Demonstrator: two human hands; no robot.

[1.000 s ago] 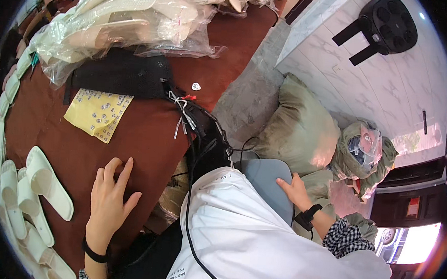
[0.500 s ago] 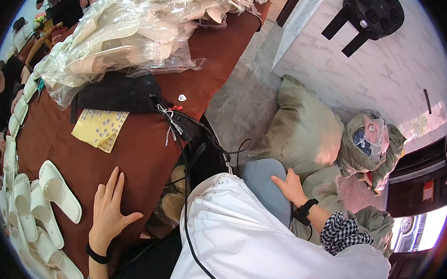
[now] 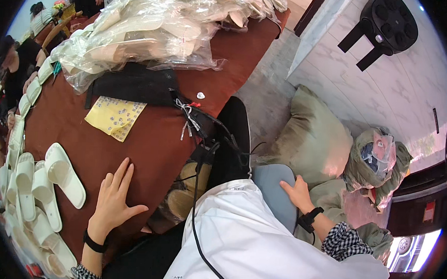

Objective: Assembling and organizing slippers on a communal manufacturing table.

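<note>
My left hand [image 3: 114, 197] lies flat on the brown cloth [image 3: 68, 116] of the table, fingers stretched and thumb spread, holding nothing. Nearest to it on the left is a white open-toed slipper [image 3: 66, 176]; several more lie beside it along the table's left side. On my right, my right hand [image 3: 297, 195] grips the edge of a grey stool seat [image 3: 271, 185]. Its thumb rests on top, and the other fingers are partly hidden. Beyond my left hand lies a yellow sheet of small stickers [image 3: 114, 117], close to a black cloth bundle [image 3: 135, 87].
Clear plastic bags of pale slippers [image 3: 158, 32] are heaped at the table's far end. A black cable [image 3: 195, 214] runs over my white apron. Stuffed olive sacks [image 3: 312, 136] stand on the floor at right, near a marble-patterned wall [image 3: 339, 54]. Other people [image 3: 22, 68] sit at far left.
The whole view has shifted, so most things appear farther right. More of my black-clad leg shows beyond the apron, beside the table edge. Both hands keep their places on the cloth and the stool.
</note>
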